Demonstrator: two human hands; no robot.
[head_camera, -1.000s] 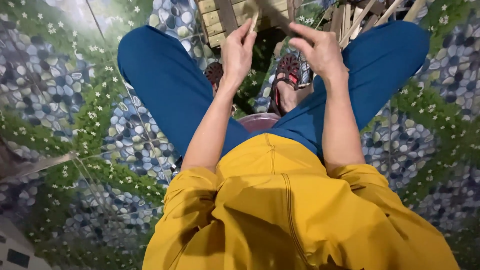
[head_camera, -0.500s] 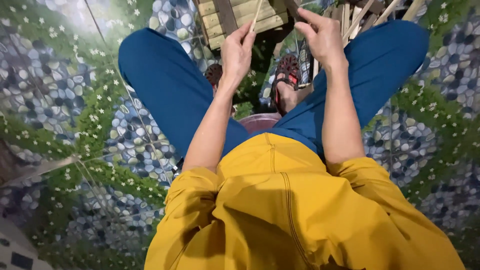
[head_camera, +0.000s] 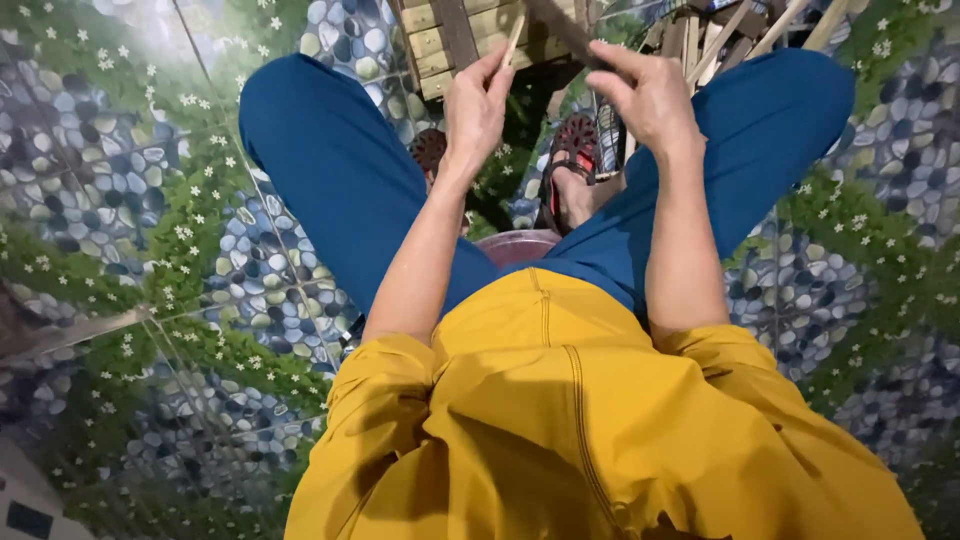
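I sit with knees apart in blue trousers and a yellow top. My left hand (head_camera: 478, 105) pinches a thin pale wooden stick (head_camera: 513, 40) that points up and away. My right hand (head_camera: 648, 95) grips a dark flat blade-like tool (head_camera: 565, 30), angled toward the stick's upper end. Both hands are raised in front of a low wooden slatted stand (head_camera: 440, 45) between my knees. The tips of the stick and the tool run out of the top of the view.
A bundle of pale sticks (head_camera: 720, 40) lies at the upper right behind my right knee. My feet wear dark patterned sandals (head_camera: 575, 150). A reddish stool rim (head_camera: 515, 245) shows under me. The floor (head_camera: 120, 200) is tile with a pebble, grass and flower print.
Both hands have shifted slightly to the left and up. The dark tool in my right hand has come closer to the stick.
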